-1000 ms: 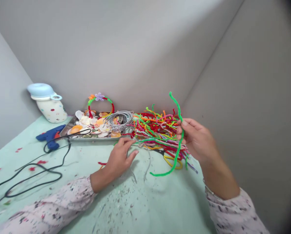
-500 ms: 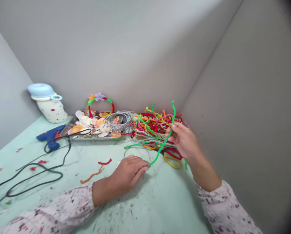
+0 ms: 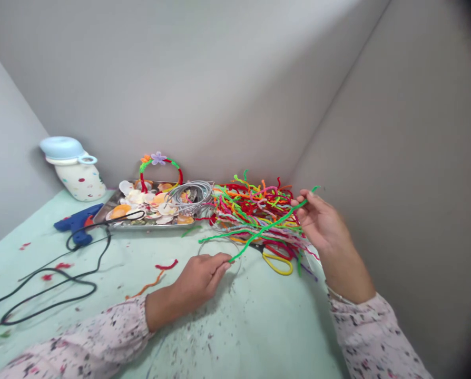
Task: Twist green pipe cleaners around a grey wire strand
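Note:
A green pipe cleaner point(image 3: 267, 226) stretches diagonally between my two hands, above the table. My left hand point(image 3: 204, 273) pinches its lower end between thumb and fingers. Near the upper end, my right hand point(image 3: 318, 218) grips it, with a short tip sticking out past the fingers. Behind it lies a pile of colourful pipe cleaners point(image 3: 247, 197). Scissors with red and yellow handles point(image 3: 278, 263) lie just below the pile, between my hands.
A metal tray point(image 3: 140, 227) of shells point(image 3: 164, 208) holds a coil of grey wire point(image 3: 192, 196); a decorated ring point(image 3: 180, 171) stands there. At the left are a blue glue gun point(image 3: 79, 223), its black cable point(image 3: 61, 271) and a white bottle point(image 3: 81, 179). Grey walls rise behind and right.
My right hand has moved right and slid toward the upper end of the green pipe cleaner, which now slants lower and straighter. My left hand has shifted slightly left and still pinches it.

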`<state>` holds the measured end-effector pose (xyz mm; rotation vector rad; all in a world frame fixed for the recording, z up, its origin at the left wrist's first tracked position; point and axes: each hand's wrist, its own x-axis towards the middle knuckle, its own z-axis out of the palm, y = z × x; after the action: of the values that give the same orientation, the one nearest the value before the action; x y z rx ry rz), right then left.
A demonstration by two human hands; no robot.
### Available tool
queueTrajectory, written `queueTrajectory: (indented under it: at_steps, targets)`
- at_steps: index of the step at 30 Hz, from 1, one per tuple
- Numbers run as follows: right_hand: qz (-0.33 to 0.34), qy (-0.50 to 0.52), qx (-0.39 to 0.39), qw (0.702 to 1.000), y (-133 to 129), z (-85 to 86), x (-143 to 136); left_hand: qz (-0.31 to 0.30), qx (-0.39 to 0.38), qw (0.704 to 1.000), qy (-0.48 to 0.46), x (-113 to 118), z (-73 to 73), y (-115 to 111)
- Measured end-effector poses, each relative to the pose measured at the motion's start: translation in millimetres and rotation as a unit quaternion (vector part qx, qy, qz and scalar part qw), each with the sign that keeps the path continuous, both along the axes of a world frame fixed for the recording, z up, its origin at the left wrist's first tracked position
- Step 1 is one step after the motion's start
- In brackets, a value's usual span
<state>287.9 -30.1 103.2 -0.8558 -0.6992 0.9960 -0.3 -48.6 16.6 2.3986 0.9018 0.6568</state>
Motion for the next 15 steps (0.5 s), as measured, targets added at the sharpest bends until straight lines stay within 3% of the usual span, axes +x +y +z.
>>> queueTrajectory:
  at_steps: [7, 15]
  targets:
    - [-0.043, -0.004, -0.004, 0.999, -1, 2.3, 16, 0.011, -0.005, 1.0, 0.003, -2, -0.4, 4]
    - [-0.184, -0.104, 0.019, 0.977, -1, 2.6, 13, 0.016, 0.008, 1.0, 0.01, -1, 0.5, 6]
